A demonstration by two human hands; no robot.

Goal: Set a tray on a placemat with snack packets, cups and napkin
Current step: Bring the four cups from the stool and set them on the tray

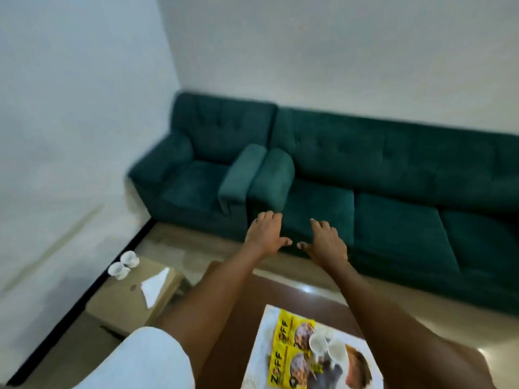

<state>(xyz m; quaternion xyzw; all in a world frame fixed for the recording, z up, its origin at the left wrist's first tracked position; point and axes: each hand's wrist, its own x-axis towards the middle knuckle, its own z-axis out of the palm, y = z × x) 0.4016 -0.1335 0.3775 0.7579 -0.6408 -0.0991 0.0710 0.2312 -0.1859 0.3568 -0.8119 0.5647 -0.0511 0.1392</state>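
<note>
My left hand (265,233) and my right hand (325,240) are stretched out in front of me, palms down, fingers apart, holding nothing, high above the table's far edge. Below my arms a white tray or placemat (262,357) lies on the brown table (241,304). Yellow snack packets (292,346) lie on it, with two white cups (327,345) on top. At the left, two more white cups (123,265) and a white napkin (154,286) rest on a cardboard box (123,301). The frame is blurred.
A green armchair (202,169) and a green sofa (393,192) stand against the white wall beyond the table. Tiled floor shows between table and sofa. The cardboard box sits on the floor beside the left wall.
</note>
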